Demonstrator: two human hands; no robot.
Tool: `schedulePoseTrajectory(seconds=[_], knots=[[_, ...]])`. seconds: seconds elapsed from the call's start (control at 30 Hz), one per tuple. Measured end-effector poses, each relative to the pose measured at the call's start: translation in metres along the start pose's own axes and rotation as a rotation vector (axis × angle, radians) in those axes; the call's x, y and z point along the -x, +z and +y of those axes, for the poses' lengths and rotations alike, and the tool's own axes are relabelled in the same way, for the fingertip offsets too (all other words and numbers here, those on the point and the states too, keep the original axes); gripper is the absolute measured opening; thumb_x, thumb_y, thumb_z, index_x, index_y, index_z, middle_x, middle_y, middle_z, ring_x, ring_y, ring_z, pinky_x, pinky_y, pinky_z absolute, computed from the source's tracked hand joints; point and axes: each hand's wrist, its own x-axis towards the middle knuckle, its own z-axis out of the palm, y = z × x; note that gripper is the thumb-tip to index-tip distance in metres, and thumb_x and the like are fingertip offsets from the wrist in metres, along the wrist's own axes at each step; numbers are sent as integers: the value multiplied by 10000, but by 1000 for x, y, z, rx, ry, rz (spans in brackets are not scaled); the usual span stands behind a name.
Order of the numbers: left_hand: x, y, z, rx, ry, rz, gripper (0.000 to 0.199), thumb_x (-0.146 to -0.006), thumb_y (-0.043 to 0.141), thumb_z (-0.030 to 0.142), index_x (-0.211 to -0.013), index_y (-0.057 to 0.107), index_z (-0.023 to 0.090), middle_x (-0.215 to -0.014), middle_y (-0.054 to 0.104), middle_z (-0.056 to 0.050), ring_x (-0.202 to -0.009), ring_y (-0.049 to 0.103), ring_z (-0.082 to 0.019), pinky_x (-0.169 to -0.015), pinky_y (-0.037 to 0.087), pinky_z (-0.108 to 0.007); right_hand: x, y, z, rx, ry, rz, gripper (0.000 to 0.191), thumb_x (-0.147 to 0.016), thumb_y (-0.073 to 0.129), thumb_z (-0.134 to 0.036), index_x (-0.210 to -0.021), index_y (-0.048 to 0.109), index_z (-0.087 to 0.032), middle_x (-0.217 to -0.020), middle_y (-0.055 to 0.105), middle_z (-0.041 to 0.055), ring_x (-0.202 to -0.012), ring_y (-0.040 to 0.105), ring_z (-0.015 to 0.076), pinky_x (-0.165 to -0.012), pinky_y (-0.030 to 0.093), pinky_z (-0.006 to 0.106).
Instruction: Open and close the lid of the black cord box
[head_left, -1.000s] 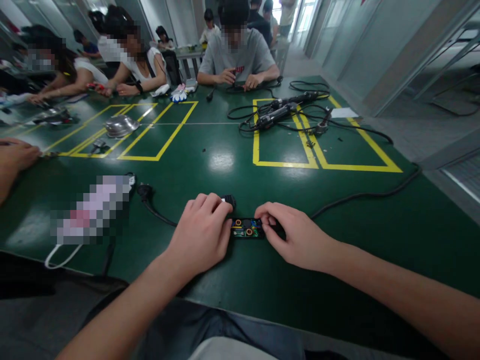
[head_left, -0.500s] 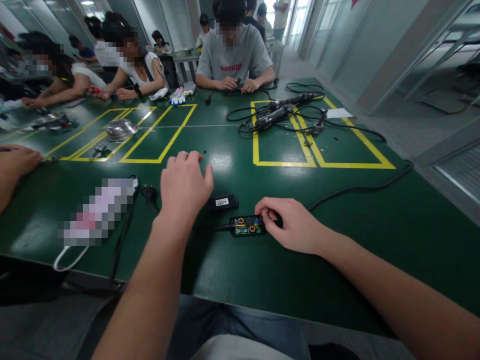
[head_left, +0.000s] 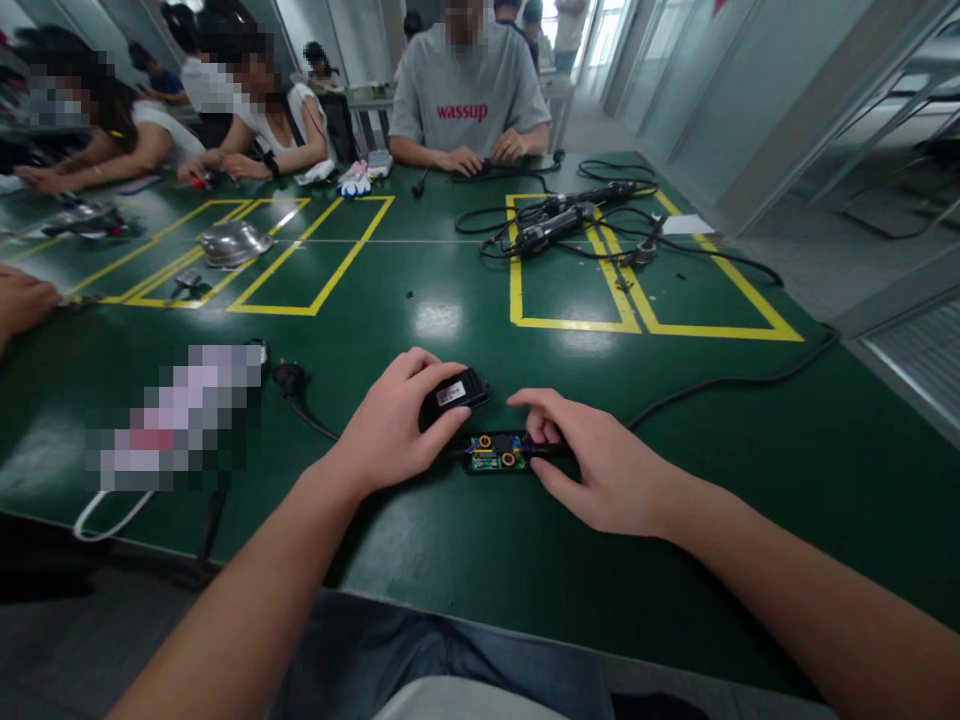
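Observation:
A small black case (head_left: 499, 468) lies open-faced on the green table, its circuit board with copper coils showing. Black cable leaves it at both ends. My left hand (head_left: 397, 415) has its thumb and fingers around a black plastic cover (head_left: 474, 385) with a white label, just behind the case. The cover sits at a slight tilt. My right hand (head_left: 592, 455) is beside the case's right end, over the cable, with thumb and forefinger apart. Its other fingers are curled, and nothing shows between them.
Left of me lie a black plug (head_left: 289, 378) and a blurred pale object with a white loop (head_left: 112, 520). Further off are a metal bowl (head_left: 236, 244), a heap of black cabled devices (head_left: 555, 228) and yellow tape lines (head_left: 577, 325). A person (head_left: 469, 90) sits opposite.
My left hand has come down from above the table onto the cover, which is now turned and tilted. My right hand's fingers have parted at the case's end.

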Motion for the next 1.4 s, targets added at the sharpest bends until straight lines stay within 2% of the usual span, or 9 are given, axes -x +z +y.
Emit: schedulePoseTrajectory(seconds=[0.1, 0.23, 0.37, 0.63, 0.87, 1.07, 1.17, 1.27, 1.4], knots=[[1, 7, 15, 68, 200, 16, 436, -1071, 639, 408, -1412, 710, 147, -1202, 713, -144, -1080, 686, -284, -964, 616, -449, 3, -2, 0, -18, 1, -4, 674, -878, 639, -143, -1492, 380, -248, -1006, 650, 22, -856, 656, 233, -802, 544, 397], [4, 15, 23, 5, 302, -80, 409, -1085, 631, 405, -1360, 729, 119, -1167, 707, -153, -1015, 660, -281, -906, 601, -441, 3, -3, 0, -41, -11, 4, 782, -864, 652, -169, -1548, 284, -254, -1163, 664, 66, -863, 652, 227, -845, 563, 425], [3, 18, 23, -79, 321, -177, 407, -1095, 612, 417, -1330, 757, 118, -1132, 694, -154, -976, 625, -295, -872, 579, -469, 3, -3, -2, -2, -4, 2, 783, -866, 693, -208, -1552, 320, -258, -1315, 677, 122, -867, 663, 231, -883, 571, 457], [0, 14, 28, -79, 263, -217, 351, -1062, 679, 400, -1301, 775, 162, -1127, 695, -123, -980, 606, -284, -877, 545, -450, 3, -3, -1, -8, 0, 3, 679, -879, 719, -220, -1492, 427, -246, -1225, 726, 105, -892, 688, 243, -840, 559, 421], [1, 15, 29, -60, 202, -250, 327, -1050, 702, 407, -1253, 774, 161, -1119, 690, -119, -991, 618, -280, -866, 553, -439, 1, -2, 0, 0, -37, 1, 662, -894, 710, -233, -1487, 415, -231, -1210, 721, 120, -868, 676, 245, -813, 544, 423], [3, 16, 27, -101, 258, -203, 338, -1071, 666, 419, -1235, 768, 141, -1065, 687, -117, -938, 610, -271, -811, 530, -421, 2, -3, 3, -30, -21, -7, 690, -897, 704, -214, -1506, 383, -254, -1191, 714, 92, -840, 655, 225, -811, 552, 413], [3, 15, 21, -118, 318, -90, 434, -1114, 589, 482, -1320, 749, 135, -1055, 704, -123, -921, 616, -271, -796, 524, -428, 2, -5, 3, -53, -25, -7, 689, -886, 716, -204, -1483, 375, -262, -1177, 710, 79, -859, 663, 224, -830, 557, 407], [3, 14, 17, -179, 297, 15, 464, -1128, 562, 477, -1372, 740, 125, -1088, 737, -142, -943, 624, -292, -813, 525, -464, 1, -7, 3, -81, -28, -6, 553, -908, 722, -226, -1380, 435, -261, -1136, 710, 72, -913, 700, 240, -835, 559, 397], [3, 14, 15, -140, 231, 16, 426, -1109, 608, 430, -1370, 749, 124, -1134, 758, -151, -982, 635, -299, -840, 554, -475, -1, -7, 4, -71, -14, 27, 386, -945, 689, -232, -1275, 490, -256, -1054, 708, 56, -910, 714, 243, -803, 554, 380]])
